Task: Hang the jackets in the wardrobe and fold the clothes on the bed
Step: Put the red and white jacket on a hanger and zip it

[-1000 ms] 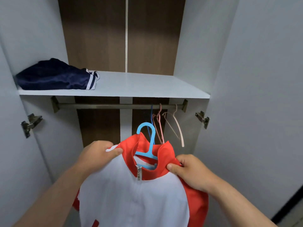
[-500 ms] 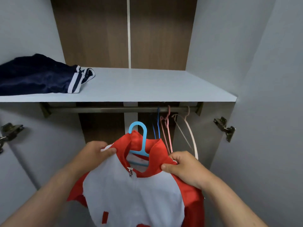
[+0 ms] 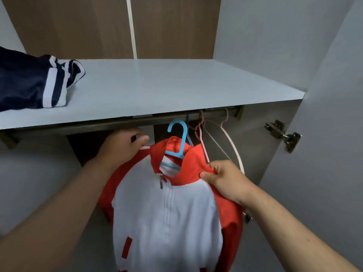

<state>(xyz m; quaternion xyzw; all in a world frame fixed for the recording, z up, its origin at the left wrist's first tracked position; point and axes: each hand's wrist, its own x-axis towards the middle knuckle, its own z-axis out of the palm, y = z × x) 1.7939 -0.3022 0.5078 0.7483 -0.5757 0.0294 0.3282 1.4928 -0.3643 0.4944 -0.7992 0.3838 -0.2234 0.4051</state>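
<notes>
Jacket (image 3: 167, 213), red with a white front, zipped to the collar, hangs in front of you on a light-blue hanger (image 3: 177, 138) whose neck rises out of the collar opening. You hold it up inside the open wardrobe (image 3: 265, 36), just under the grey shelf (image 3: 167, 85). The hanger's hook reaches the height of the metal rail (image 3: 117, 122) that runs beneath the shelf's front edge; you cannot tell from here whether the hook is over the rail or only in front of it.

Both of your hands are grasping the jacket, 1 at each shoulder. Your left hand (image 3: 119, 148) is curled round the red shoulder on its side, thumb laid along the top by a white stripe, knuckles close under the rail. Your right hand (image 3: 225, 179) sits lower and pinches the red cloth just beside the collar between thumb and bent fingers. The zip pull (image 3: 161, 181) dangles at the base of the collar, between your 2 hands.

On the rail, just right of the blue hook, empty hangers are bunched: a pink hanger (image 3: 200, 132) touching the jacket's shoulder, and a white hanger (image 3: 233, 146) curving down behind your right hand. A navy garment with white stripes (image 3: 25, 85) lies on the shelf's left end. A metal hinge (image 3: 282, 134) is fixed to the wardrobe's right side.
</notes>
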